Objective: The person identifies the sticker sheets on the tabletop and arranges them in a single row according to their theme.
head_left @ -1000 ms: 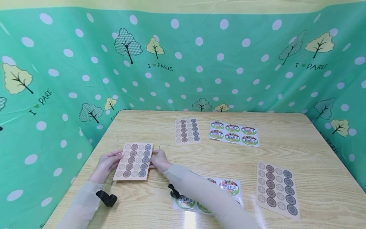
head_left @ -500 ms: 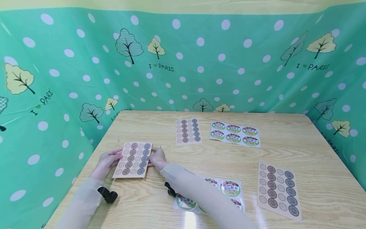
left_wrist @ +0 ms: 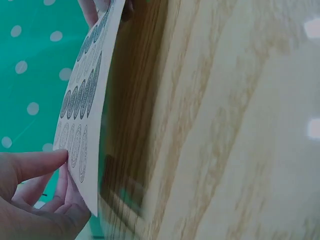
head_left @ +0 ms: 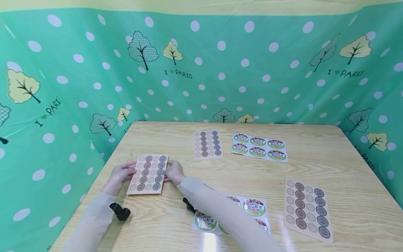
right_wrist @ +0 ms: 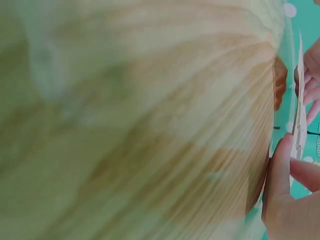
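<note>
Between both hands is a tan sticker sheet (head_left: 148, 175) with rows of round brown and grey stamp-like labels, at the table's left side. My left hand (head_left: 121, 174) pinches its left edge, thumb on the printed face and fingers behind, as the left wrist view shows on the same sheet (left_wrist: 82, 110). My right hand (head_left: 174, 172) pinches the opposite edge; in the right wrist view its thumb and fingers (right_wrist: 281, 170) lie on either side of the thin sheet. The left wrist view shows the sheet raised off the wood, with a shadow below.
Another tan sticker sheet (head_left: 208, 145) and a white sheet of oval fruit labels (head_left: 259, 147) lie toward the back. A second fruit-label sheet (head_left: 254, 208) is partly under my right forearm. One more tan sheet (head_left: 308, 210) lies right on the table (head_left: 352, 182). A green curtain (head_left: 201, 98) surrounds the table.
Both hands keep their hold on the tan sticker sheet. The sheet has moved slightly away from me, toward the back of the table; the other sheets stay in place.
</note>
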{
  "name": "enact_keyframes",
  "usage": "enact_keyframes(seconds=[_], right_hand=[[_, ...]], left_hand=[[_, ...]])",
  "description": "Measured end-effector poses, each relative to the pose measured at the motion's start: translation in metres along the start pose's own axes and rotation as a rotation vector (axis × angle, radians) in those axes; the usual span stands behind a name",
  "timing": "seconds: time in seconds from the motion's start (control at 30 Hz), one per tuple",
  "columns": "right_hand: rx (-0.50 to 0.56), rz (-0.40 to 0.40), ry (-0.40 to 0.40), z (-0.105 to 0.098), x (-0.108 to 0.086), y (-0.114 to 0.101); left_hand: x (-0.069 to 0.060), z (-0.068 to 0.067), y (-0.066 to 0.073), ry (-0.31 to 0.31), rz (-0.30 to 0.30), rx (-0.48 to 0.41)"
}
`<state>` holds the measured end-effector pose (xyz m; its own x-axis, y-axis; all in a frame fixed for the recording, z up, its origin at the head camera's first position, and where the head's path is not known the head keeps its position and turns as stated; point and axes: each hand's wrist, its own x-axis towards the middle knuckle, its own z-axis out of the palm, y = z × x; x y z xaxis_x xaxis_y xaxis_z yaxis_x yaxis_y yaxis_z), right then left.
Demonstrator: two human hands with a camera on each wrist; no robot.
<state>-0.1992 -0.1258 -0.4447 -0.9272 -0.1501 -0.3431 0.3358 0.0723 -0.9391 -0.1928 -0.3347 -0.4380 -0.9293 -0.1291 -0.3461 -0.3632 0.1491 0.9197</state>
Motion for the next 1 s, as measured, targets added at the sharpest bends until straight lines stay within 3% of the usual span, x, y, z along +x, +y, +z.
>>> enact_keyframes(seconds=[0.3,0.53,1.0], right_hand=[[-0.032,0.014,-0.067,0.000,0.001,-0.001],[-0.057,0.031,-0.095,-0.002,-0.001,-0.005],[-0.090,0.022,-0.079,0.000,0.003,-0.004]], left_hand=[[0.002,0.004,0.000,0.045,-0.008,0.170],[0.003,0.006,0.000,0.025,0.029,0.274],[0.006,0.013,0.001,0.071,0.056,0.359]])
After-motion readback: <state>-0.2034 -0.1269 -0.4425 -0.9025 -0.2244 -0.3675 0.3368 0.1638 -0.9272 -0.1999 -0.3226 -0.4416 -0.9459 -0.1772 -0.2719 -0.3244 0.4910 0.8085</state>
